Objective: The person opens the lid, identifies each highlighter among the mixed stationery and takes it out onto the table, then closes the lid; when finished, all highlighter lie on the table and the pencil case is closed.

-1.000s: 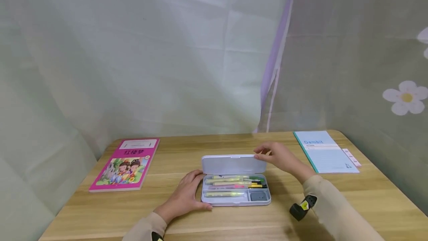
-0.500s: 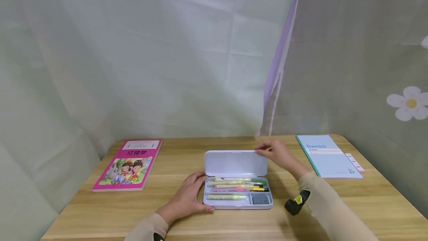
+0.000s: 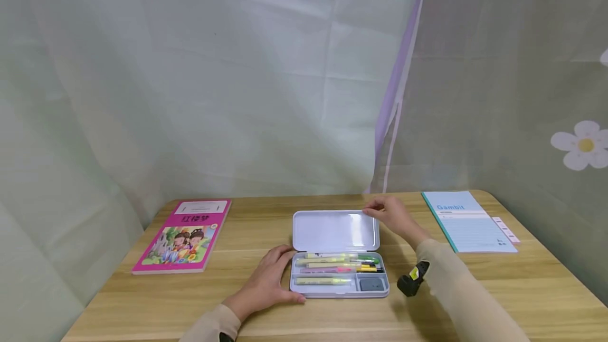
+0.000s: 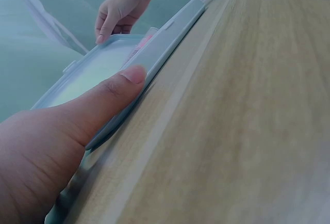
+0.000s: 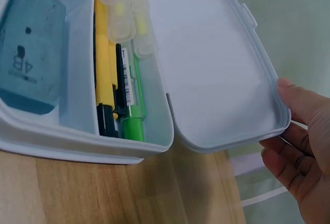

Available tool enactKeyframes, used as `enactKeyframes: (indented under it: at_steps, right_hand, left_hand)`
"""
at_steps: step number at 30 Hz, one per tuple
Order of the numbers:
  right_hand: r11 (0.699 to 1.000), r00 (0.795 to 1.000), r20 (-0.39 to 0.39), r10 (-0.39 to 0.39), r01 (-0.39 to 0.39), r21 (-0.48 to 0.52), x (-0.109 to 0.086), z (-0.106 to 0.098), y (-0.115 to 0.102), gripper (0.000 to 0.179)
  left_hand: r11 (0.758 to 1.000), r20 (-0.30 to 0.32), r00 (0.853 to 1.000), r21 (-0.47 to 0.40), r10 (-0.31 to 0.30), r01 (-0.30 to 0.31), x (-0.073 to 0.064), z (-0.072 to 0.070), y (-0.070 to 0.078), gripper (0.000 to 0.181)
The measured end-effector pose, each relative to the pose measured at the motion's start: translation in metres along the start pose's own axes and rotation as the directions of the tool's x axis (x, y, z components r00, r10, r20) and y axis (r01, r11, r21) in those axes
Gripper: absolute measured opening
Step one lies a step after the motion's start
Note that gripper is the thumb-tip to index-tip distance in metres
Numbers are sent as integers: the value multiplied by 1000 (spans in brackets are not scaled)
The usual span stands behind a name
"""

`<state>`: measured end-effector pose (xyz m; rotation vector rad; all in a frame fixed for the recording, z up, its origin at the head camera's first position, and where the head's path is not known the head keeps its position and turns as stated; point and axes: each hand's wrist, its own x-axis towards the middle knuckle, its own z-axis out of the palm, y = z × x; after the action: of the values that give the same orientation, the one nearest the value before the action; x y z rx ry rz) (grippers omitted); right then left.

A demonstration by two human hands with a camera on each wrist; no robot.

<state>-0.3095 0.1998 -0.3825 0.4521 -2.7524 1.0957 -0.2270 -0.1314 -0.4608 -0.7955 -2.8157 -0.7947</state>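
Observation:
A white pencil case lies on the wooden table with its lid tilted back on the hinge. Several pens and highlighters fill the long rear compartment. In front lie a pale yellow highlighter and, in the small right compartment, a dark grey-blue eraser marked 4B. My left hand grips the case's left end, its thumb against the front edge. The lid's far right corner is pinched between thumb and fingers of my right hand.
A pink book with a cartoon cover lies at the table's left. A light blue notebook rests at the right, with a pink-and-white slip beside it. Pale curtains hang behind the table.
The lid has swung further back from a steeper stance, my right hand moving with its corner. My left hand stays at the case's left end. The head view has shifted slightly.

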Motion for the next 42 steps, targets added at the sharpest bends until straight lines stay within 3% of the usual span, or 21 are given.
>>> enactKeyframes:
  at_steps: [11,20,28,42]
  right_hand:
    - [996,997,18,72,-72,42,11,11,13,15]
    - [999,998,45,36,-36,14,16,19,25,9]
    - [993,992,53,115,-113,-37,16,26,27,6]
    - [993,993,54,109,-106,-43,13,24,29,11]
  left_hand:
    - [1000,-17,1000,19,4,-4,-2,-3,0,102]
    - [1000,3,1000,23,-9,8,-2,-2,1,103]
    - [1000,12,1000,21,-12,12,-1,-1,2,103]
    - [1000,-12,1000,28,13,-12,0,0,1,105]
